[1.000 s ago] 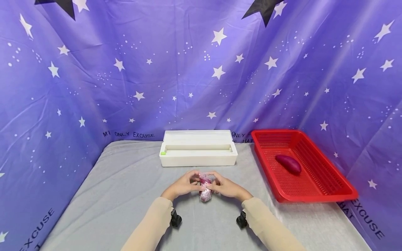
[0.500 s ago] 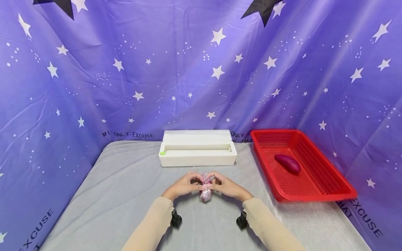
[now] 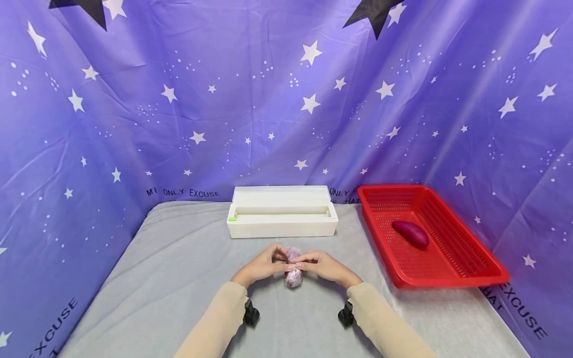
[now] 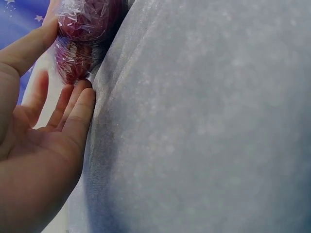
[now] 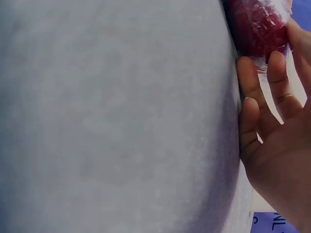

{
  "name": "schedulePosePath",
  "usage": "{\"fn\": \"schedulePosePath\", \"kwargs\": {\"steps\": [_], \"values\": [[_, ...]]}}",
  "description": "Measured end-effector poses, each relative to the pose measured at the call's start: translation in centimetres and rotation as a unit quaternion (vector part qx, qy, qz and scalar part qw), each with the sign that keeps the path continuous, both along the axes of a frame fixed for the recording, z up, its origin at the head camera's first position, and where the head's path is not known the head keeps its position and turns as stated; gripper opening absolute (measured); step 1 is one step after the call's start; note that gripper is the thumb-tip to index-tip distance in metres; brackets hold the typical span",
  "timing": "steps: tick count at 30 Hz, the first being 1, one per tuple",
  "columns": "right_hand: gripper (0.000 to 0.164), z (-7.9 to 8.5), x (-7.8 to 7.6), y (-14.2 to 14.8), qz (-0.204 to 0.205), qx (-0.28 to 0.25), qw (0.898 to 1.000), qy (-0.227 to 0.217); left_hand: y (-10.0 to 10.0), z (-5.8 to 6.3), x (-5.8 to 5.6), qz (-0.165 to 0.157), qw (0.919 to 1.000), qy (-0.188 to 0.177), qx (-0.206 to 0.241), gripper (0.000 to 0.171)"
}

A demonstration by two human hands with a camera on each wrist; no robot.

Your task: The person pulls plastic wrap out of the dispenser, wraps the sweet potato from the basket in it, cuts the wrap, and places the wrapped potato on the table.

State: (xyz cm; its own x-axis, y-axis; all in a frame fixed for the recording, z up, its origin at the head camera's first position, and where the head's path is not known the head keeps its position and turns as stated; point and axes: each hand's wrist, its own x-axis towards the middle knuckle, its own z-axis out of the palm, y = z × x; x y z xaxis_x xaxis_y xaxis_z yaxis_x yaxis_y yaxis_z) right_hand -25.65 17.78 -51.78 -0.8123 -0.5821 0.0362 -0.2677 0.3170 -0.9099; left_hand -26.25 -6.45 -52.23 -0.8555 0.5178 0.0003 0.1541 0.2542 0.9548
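A purple-red sweet potato wrapped in clear cling film point(image 3: 293, 279) lies on the grey cloth, its long side pointing away from me. My left hand point(image 3: 260, 266) grips it from the left, thumb on top near the middle and fingers around the far side. From the right, my right hand point(image 3: 326, 268) pinches the film at the middle with thumb and index finger. In the left wrist view the crinkled film point(image 4: 87, 22) shines over the dark red skin. The right wrist view shows the lower fingers point(image 5: 278, 73) bent beside the wrapped sweet potato point(image 5: 257, 29).
Behind the hands stands a long white cling film box point(image 3: 282, 229), lid up, with a green piece at its left end. At the right a red plastic basket point(image 3: 470, 238) holds an unwrapped purple sweet potato point(image 3: 411, 234). A purple star-patterned curtain point(image 3: 250, 99) encloses the table.
My right index finger has come down and straightened across the film at the middle of the sweet potato. The left hand and the sweet potato stay nearly in place.
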Motion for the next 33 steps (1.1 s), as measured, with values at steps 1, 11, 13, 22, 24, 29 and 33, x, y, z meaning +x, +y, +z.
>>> {"fn": "schedulePosePath", "kwargs": {"steps": [1,11,13,22,24,29,33], "values": [[0.028,0.0,0.0,0.0,0.002,0.005,1.000,0.003,-0.1,0.0,0.0,0.001,1.0000,-0.008,0.002,0.055],[0.031,0.0,0.0,-0.2,0.018,-0.008,1.000,0.016,-0.2,0.2,0.0,-0.008,0.9998,0.012,-0.012,0.072],[0.033,0.1,-0.1,-0.2,0.006,-0.010,1.000,0.018,-0.1,0.1,0.0,-0.004,0.9998,0.019,-0.004,0.068],[0.036,0.8,0.2,-0.5,-0.029,-0.027,0.999,-0.018,0.2,0.7,0.5,-0.002,0.9985,0.051,0.021,0.051],[0.030,1.6,0.5,-0.6,-0.027,-0.024,0.999,-0.013,0.2,1.5,1.0,-0.004,0.9984,0.051,0.024,0.050],[0.016,2.8,1.1,-0.7,-0.023,-0.007,1.000,-0.010,0.2,2.9,1.9,-0.004,0.9977,0.058,0.034,0.047],[0.013,1.6,0.6,-0.6,-0.026,0.001,1.000,-0.011,0.2,2.9,2.0,-0.003,0.9961,0.084,0.027,0.045]]}}
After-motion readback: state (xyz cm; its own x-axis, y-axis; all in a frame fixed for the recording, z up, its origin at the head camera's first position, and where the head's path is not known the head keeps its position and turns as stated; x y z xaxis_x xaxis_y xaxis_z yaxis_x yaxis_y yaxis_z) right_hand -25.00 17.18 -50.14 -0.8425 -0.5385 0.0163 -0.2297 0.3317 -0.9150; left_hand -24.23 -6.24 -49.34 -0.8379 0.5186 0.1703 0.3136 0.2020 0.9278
